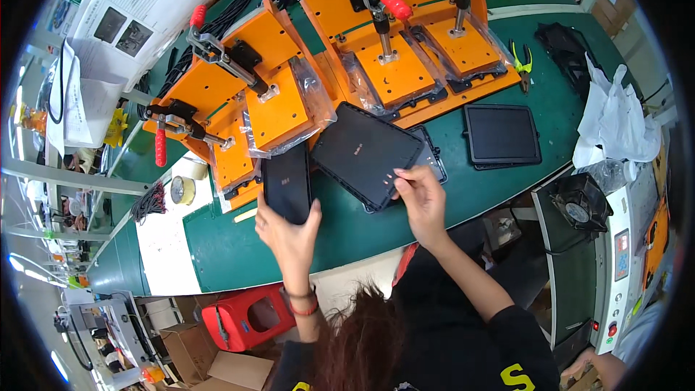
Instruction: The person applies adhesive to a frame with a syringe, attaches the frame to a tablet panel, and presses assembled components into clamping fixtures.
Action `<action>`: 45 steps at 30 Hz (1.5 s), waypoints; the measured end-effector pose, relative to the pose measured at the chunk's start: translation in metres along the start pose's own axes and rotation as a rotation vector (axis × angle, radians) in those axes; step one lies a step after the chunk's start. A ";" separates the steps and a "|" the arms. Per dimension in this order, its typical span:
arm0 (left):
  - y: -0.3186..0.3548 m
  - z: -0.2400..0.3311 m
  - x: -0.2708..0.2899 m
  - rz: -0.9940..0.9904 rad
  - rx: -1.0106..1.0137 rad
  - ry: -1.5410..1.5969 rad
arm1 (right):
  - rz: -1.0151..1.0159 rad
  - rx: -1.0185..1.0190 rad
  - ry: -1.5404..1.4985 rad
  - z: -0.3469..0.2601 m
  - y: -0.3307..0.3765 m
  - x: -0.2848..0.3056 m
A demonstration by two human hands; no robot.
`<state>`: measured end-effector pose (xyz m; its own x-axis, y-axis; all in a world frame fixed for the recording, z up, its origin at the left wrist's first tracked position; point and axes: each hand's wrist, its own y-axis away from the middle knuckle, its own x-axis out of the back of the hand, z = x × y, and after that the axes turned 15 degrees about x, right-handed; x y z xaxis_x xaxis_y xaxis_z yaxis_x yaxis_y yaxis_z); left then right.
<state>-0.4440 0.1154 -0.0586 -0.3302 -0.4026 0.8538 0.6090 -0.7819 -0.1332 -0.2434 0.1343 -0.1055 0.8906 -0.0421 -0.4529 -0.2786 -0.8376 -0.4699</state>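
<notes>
My left hand (291,237) spans the near end of a narrow-looking black panel (287,181), thumb at its right edge and fingers at its left. My right hand (422,203) pinches the near right corner of a larger black rectangular cover (362,152) that tilts above the bench. Under this cover, partly hidden, lies another dark framed part (438,163) with a pale face. A black framed screen unit (502,135) rests on the green bench to the right.
Orange clamping fixtures (279,112) with red-handled toggle clamps (393,1) line the far side, pressing plates over plastic-wrapped parts. Yellow-green pliers (521,65), white plastic bags (615,116) and a small fan (581,203) are at right. A tape roll (182,190) stands left; a red stool (250,318) is below.
</notes>
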 end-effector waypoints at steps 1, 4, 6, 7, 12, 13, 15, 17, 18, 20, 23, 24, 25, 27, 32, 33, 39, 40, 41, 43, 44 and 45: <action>0.014 -0.006 0.014 -0.037 -0.007 0.021 | 0.019 -0.033 0.023 0.007 -0.001 -0.011; 0.056 -0.012 0.043 -0.089 0.089 0.027 | 0.005 -0.025 0.060 0.044 0.000 -0.038; 0.078 -0.030 0.052 -0.091 0.227 0.067 | -0.091 -0.031 0.138 0.064 0.001 -0.062; 0.087 -0.037 0.055 -0.097 0.330 0.093 | -0.157 0.052 0.231 0.071 0.000 -0.072; 0.107 -0.079 0.045 -0.107 0.330 0.086 | -0.390 0.189 0.492 0.100 -0.019 -0.090; 0.109 -0.085 0.045 -0.093 0.318 0.085 | -0.408 0.224 0.528 0.100 -0.022 -0.094; 0.108 -0.092 0.042 -0.088 0.347 0.108 | -0.442 0.229 0.574 0.095 -0.023 -0.098; 0.106 -0.094 0.039 -0.095 0.312 0.109 | -0.457 0.334 0.592 0.097 -0.026 -0.101; 0.103 -0.094 0.036 -0.092 0.299 0.115 | -0.448 0.443 0.618 0.098 -0.028 -0.101; 0.102 -0.094 0.035 -0.088 0.298 0.128 | -0.509 0.462 0.653 0.099 -0.025 -0.094; 0.099 -0.098 0.034 -0.086 0.279 0.126 | -0.581 0.504 0.669 0.103 -0.015 -0.089; 0.098 -0.099 0.033 -0.081 0.267 0.118 | -0.590 0.473 0.691 0.098 -0.017 -0.089; 0.096 -0.100 0.032 -0.079 0.270 0.122 | -0.599 0.443 0.713 0.095 -0.018 -0.089; 0.095 -0.103 0.030 -0.075 0.257 0.120 | -0.586 0.452 0.697 0.098 -0.024 -0.089; 0.093 -0.107 0.032 -0.082 0.282 0.106 | -0.615 0.347 0.668 0.094 -0.013 -0.090; 0.095 -0.107 0.032 -0.080 0.273 0.091 | -0.581 0.340 0.683 0.094 -0.016 -0.091; 0.091 -0.101 0.031 -0.081 0.253 0.122 | -0.622 0.360 0.738 0.109 -0.048 -0.093; 0.091 -0.102 0.031 -0.078 0.255 0.123 | -0.665 0.426 0.871 0.107 -0.045 -0.092; 0.090 -0.103 0.032 -0.081 0.262 0.118 | -0.705 0.494 1.005 0.105 -0.041 -0.091; 0.088 -0.104 0.031 -0.084 0.268 0.119 | -0.743 0.420 1.010 0.093 -0.028 -0.092; 0.087 -0.104 0.031 -0.077 0.250 0.113 | -0.777 0.343 1.014 0.087 -0.027 -0.094; 0.086 -0.103 0.030 -0.075 0.225 0.107 | -0.773 0.344 1.022 0.079 -0.031 -0.095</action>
<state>-0.4760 -0.0130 -0.0965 -0.4476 -0.4043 0.7976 0.7212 -0.6906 0.0546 -0.3474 0.2077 -0.1077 0.6856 -0.1351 0.7153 0.4777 -0.6580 -0.5822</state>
